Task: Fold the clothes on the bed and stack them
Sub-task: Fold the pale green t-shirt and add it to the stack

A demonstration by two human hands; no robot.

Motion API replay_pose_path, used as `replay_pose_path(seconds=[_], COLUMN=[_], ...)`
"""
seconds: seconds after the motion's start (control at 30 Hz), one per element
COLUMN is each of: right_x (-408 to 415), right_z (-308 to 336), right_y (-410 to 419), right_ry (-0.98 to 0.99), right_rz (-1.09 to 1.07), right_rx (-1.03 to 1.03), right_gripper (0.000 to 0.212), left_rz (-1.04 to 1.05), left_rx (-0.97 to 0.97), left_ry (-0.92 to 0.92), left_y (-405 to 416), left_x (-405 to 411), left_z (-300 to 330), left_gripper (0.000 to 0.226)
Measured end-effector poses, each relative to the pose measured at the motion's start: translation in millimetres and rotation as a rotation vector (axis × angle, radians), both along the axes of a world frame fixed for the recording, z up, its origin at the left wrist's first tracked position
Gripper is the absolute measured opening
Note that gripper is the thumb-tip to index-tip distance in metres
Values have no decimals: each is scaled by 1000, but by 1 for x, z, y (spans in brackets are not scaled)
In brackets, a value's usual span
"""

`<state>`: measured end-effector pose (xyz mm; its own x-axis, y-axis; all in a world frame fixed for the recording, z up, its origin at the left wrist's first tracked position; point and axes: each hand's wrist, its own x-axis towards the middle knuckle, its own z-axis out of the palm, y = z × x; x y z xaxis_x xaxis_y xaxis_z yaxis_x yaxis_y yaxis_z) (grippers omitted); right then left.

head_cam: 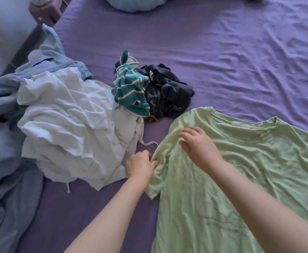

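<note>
A light green T-shirt (250, 170) lies spread on the purple bed sheet (222, 52), its collar toward the far right. My left hand (140, 164) pinches the edge of its left sleeve. My right hand (198, 145) rests on the shirt near the shoulder, fingers fairly straight. To the left lies a heap of unfolded clothes: a crumpled white garment (67, 128), a teal striped piece (131, 92), a dark grey garment (167, 94) and a light blue denim shirt (45, 64).
More blue denim cloth (7, 198) hangs over the bed's left side. A pale blue round cushion (135, 3) sits at the far edge. Another person's hand (45, 11) shows at the top left by a white object (1, 33).
</note>
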<state>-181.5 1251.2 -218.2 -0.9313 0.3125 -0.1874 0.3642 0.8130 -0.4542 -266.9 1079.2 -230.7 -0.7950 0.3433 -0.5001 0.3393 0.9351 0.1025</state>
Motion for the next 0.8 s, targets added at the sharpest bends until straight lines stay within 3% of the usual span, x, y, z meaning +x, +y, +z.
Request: replay_pose_path(seconds=[0.2,0.3,0.4,0.53,0.67,0.8], right_x=[-45,-39,-29,-30,-52,-48], right_z=[0,2,-1,-26,-46,-49], right_y=[-8,-18,-39,-61,-63,-60], right_ry=[88,100,74,-221,-299,-348], right_rz=[-9,-152,-279,-191,-159,-98], right_rx=[11,7,1,0,72,167], right_gripper=[33,41,52,68,69,71], left_rz=[232,215,61,-218,-385,-526], left_rx=[502,627,549,242,16,60], left_ry=[-78,44,224,488,720,796], left_y=[-7,-7,-9,-8,-5,-8], left_x=[-26,-49,-72,-93,-94,-79], left_z=[29,50,61,62,54,33], left_gripper=[16,13,18,20,15,25])
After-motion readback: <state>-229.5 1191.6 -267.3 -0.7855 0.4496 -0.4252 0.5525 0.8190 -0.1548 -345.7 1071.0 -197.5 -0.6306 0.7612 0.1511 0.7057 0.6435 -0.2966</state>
